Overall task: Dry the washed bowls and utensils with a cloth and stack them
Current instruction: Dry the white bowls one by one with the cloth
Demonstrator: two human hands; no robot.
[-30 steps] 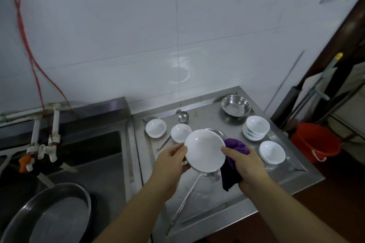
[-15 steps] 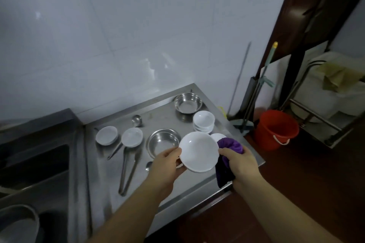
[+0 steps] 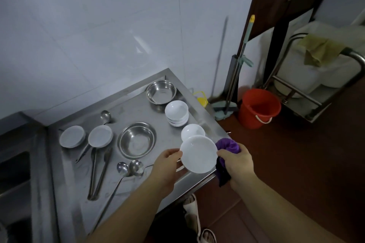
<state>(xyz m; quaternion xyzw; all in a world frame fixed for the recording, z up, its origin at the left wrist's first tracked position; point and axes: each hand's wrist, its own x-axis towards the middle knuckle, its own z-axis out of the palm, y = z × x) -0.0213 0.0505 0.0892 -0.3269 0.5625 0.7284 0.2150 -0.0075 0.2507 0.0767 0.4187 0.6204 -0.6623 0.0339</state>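
Observation:
My left hand (image 3: 167, 165) grips the left rim of a white bowl (image 3: 198, 154) held above the counter's front right corner. My right hand (image 3: 238, 161) holds a bunched purple cloth (image 3: 229, 145) against the bowl's right rim. Just behind it a single white bowl (image 3: 192, 132) sits on the steel counter (image 3: 126, 112), and a stack of white bowls (image 3: 176, 112) stands further back. Two upturned white bowls (image 3: 72, 139) (image 3: 100, 135) lie at the left. Two steel bowls (image 3: 137, 142) (image 3: 161, 92), tongs (image 3: 98, 171), ladles and spoons (image 3: 129, 167) lie on the counter.
A sink (image 3: 13, 183) lies to the left of the counter. On the floor at the right stand a red bucket (image 3: 258, 107), a mop (image 3: 240, 65) and a dustpan against the wall, and a steel rack (image 3: 316, 85) with a white container.
The view has swung to the right, so the counter and sink sit further left in frame. Both hands hold the bowl and cloth as before, now over the counter's front right corner.

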